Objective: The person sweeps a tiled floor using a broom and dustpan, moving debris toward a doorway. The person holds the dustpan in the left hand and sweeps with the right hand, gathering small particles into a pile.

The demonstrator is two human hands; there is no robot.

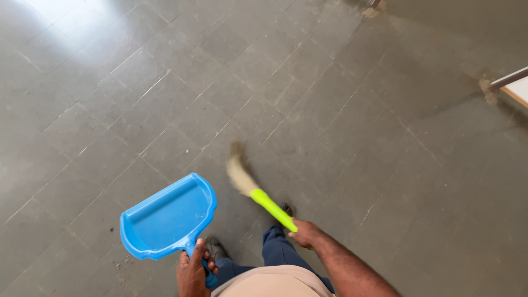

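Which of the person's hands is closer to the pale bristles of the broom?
Right. The right hand grips the broom's green handle just below the bristles; the left hand holds the blue dustpan, farther off.

Setting: indoor room, kind uncertain, possibly a hall or classroom. Evidence: wide floor (341, 110) of grey square tiles with pale joints, daylight glare at upper left, metal furniture leg (509, 78) and pale board edge (520, 91) at right.

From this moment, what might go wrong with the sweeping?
The dustpan is held in the air by the left hand, so dirt may miss it. The broom, in the right hand, looks blurred, perhaps moving fast; dust could scatter over the tiled floor or onto the shoes.
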